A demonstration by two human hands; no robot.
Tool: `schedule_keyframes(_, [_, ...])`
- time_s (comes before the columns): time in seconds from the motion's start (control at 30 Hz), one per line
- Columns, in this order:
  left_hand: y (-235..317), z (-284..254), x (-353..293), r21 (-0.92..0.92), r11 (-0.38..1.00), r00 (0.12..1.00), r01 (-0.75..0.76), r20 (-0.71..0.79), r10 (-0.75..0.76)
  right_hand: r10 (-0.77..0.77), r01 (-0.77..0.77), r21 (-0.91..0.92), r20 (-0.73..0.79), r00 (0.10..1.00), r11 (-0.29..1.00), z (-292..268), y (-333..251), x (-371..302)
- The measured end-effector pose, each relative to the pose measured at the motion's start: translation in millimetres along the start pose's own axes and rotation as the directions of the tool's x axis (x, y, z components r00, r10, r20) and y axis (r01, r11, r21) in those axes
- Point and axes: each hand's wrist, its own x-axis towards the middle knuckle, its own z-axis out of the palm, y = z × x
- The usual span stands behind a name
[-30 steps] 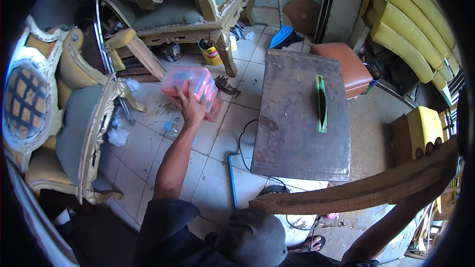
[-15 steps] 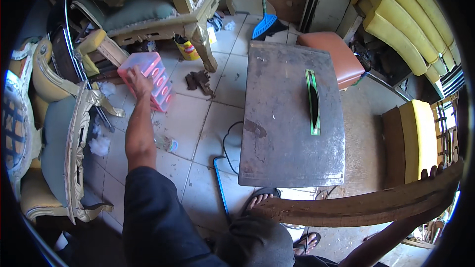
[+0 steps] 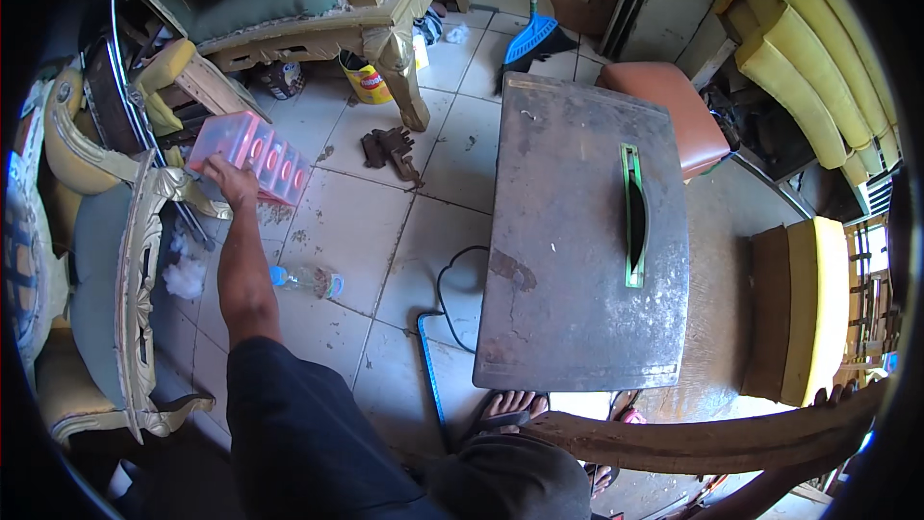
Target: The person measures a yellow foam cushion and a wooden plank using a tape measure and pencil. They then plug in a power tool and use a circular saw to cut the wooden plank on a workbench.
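Note:
On the left my left hand (image 3: 231, 179) grips the near side of a small pink plastic drawer box (image 3: 223, 137) with round pulls, fingers curled against it. The box leans to the left on the tiled floor. At the far right my right hand (image 3: 835, 397) is wrapped over the end of a long curved wooden board (image 3: 693, 445). The board's other end reaches my foot and knee area near the bottom middle. A clear plastic bottle (image 3: 313, 280) with a blue cap lies below the drawer box.
A worn dark table (image 3: 577, 231) with a green-edged slot stands in the middle. Carved chair frames (image 3: 140, 308) crowd the left. A rusty metal piece (image 3: 392, 154), yellow can (image 3: 366, 80), blue broom (image 3: 531, 39), brown stool (image 3: 664, 111) and yellow cushions (image 3: 804, 67) stand around.
The drawer box has moved left and tipped over to the left, with my left hand sliding down its near side. The board in my right hand sits slightly lower. The view has shifted a little.

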Motion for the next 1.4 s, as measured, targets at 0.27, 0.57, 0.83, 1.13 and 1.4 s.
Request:
schedule_keyframes(0.27, [5.9,18.8,31.8,0.334,0.908,0.955,0.252,0.063,-0.289,0.129,-0.101,0.402,-0.042,0.991,0.91,23.2,-51.6,-6.1])
schedule_keyframes(0.57, [159.9,93.5,-144.8,-0.258,0.447,0.153,-0.856,0.7,0.697,0.238,-0.177,0.593,-0.026,0.971,0.785,54.7,-112.3,-18.9])
schedule_keyframes(0.83, [83.1,150.4,-62.3,0.319,0.352,0.393,-0.88,0.905,0.162,0.04,-0.014,0.157,-0.16,0.986,0.988,53.6,-135.7,-18.5])
schedule_keyframes(1.13, [160.2,-28.3,-28.8,-0.254,0.905,0.398,-0.34,0.833,0.384,0.314,-0.31,0.626,0.107,0.943,0.715,30.6,-95.2,-28.2])
schedule_keyframes(1.4, [7.4,-176.8,-139.6,-0.471,0.72,0.68,0.51,0.733,-0.003,-0.155,0.149,0.437,-0.023,0.988,0.887,32.8,-45.7,-17.8])
